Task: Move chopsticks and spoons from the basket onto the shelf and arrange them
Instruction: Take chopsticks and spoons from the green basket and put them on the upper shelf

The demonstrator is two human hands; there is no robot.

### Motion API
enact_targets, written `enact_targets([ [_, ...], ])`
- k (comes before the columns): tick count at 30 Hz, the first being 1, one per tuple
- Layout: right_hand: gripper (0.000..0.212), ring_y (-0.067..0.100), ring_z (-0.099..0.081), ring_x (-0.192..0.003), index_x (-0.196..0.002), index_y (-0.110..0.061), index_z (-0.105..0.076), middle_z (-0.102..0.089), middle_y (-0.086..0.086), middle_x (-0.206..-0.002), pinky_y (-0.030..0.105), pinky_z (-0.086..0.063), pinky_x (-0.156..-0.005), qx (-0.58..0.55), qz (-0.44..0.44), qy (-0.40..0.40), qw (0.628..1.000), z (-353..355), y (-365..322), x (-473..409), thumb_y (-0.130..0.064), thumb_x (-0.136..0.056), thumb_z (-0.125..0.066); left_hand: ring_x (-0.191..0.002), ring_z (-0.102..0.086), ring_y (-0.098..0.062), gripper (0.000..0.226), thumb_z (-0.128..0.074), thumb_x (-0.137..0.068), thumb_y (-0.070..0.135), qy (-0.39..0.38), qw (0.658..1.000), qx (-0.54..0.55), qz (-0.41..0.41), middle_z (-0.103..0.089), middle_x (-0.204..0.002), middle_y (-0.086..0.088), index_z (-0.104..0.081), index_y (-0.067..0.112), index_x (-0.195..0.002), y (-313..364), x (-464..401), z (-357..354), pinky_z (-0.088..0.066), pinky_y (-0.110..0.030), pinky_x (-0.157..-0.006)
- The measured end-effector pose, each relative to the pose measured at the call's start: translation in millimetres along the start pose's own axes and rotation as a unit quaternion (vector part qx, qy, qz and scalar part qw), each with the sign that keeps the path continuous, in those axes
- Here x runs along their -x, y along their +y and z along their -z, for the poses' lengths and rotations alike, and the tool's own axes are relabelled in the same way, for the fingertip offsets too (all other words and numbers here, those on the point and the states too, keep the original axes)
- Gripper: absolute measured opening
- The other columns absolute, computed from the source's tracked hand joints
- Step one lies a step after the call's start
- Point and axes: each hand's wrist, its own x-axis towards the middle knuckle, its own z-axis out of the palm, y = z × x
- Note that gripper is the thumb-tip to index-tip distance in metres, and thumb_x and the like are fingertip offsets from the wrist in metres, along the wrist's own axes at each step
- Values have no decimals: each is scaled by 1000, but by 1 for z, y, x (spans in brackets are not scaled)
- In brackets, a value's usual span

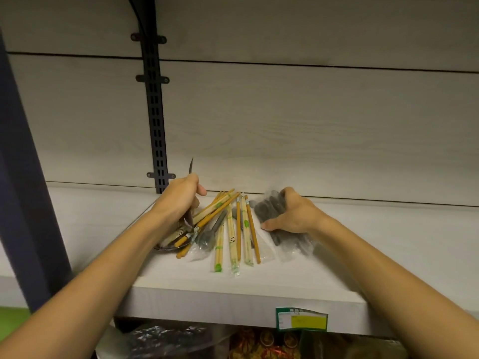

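While sorting: arranging step on the shelf (259, 288).
Left hand (178, 200): grips a spoon (191, 167).
Right hand (293, 213): clutches dark bagged pack (269, 206).
Next: straighten the splayed chopsticks (230, 229).

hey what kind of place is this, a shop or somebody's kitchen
Most likely a shop. The shelf has a price label on its front edge, hangs from a slotted wall rail, and carries wrapped chopsticks; packaged goods sit below.

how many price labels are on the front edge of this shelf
1: a green and yellow price label on the shelf front edge, below the right hand. Others may lie outside the view.
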Motion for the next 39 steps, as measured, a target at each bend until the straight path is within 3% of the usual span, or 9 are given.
enact_targets([
  [3,73,24,-57,-99,-130,-12,-34,-54,7,-116,34,-51,-80,-11,-6,5,1000,3,-1,-1,-19,-74,-79,-58,-45,-17,17,-51,-93,20,-17,997,-73,22,-50,-65,-3,-62,9,-98,-1,2,10,-34,-30,-54],
  [7,72,25,-58,-98,-132,-12,-33,-53,7,-113,35,-52,-80,-62,-9,31,998,7,2,-4,-15,-75,-76,-72,-55,-14,17,-56,-94,19,-31,979,-200,-10,-59,-83,-4,-63,8,-105,-11,-2,21,-41,-26,-61],
  [13,73,30,-61,-101,-135,-19,-36,-60,10,-108,43,-54,-88,-187,-3,88,978,16,6,-10,-4,-74,-73,-96,-60,-22,36,-68,-86,40,-19,959,-283,-13,-64,-107,-5,-65,14,-110,-22,-7,31,-48,-33,-85],
  [18,67,29,-61,-101,-133,-18,-41,-60,10,-109,40,-54,-87,-188,1,114,976,16,10,-11,-3,-73,-69,-103,-58,-24,50,-63,-84,52,11,945,-324,-33,-63,-118,-8,-63,17,-121,-23,-9,38,-45,-32,-82],
  [23,64,25,-59,-94,-133,-15,-38,-58,9,-108,31,-49,-70,-135,14,106,985,11,9,-10,-8,-78,-69,-92,-58,-22,37,-62,-88,47,55,923,-369,-98,-65,-101,-6,-64,22,-115,-26,-6,39,-45,-30,-75],
  [25,63,23,-58,-91,-134,-15,-36,-58,9,-108,27,-45,-64,-112,26,101,988,7,9,-10,-12,-80,-70,-95,-59,-21,29,-64,-87,45,23,926,-367,-83,-64,-98,-4,-67,22,-105,-26,-5,38,-45,-30,-78],
  [32,99,23,-51,-111,-144,-14,-27,-49,7,-135,31,-45,-90,-15,59,11,998,-3,3,-5,-40,-68,-85,-98,-56,-20,24,-72,-84,36,23,951,-305,-39,-61,-109,-4,-63,18,-98,-33,-5,38,-42,-27,-80],
  [36,86,21,-50,-100,-139,-12,-30,-52,8,-122,31,-47,-85,9,42,1,999,-1,-1,-5,-23,-72,-83,-86,-59,-19,6,-68,-87,18,41,963,-262,-42,-66,-105,-8,-67,19,-93,-33,-3,36,-43,-23,-69],
  [39,78,22,-53,-98,-134,-12,-34,-51,4,-112,33,-50,-84,15,31,-12,999,-2,-2,-6,-18,-72,-80,-81,-59,-19,14,-60,-89,11,37,963,-256,-69,-65,-99,-9,-64,25,-90,-31,-1,37,-43,-24,-60],
])
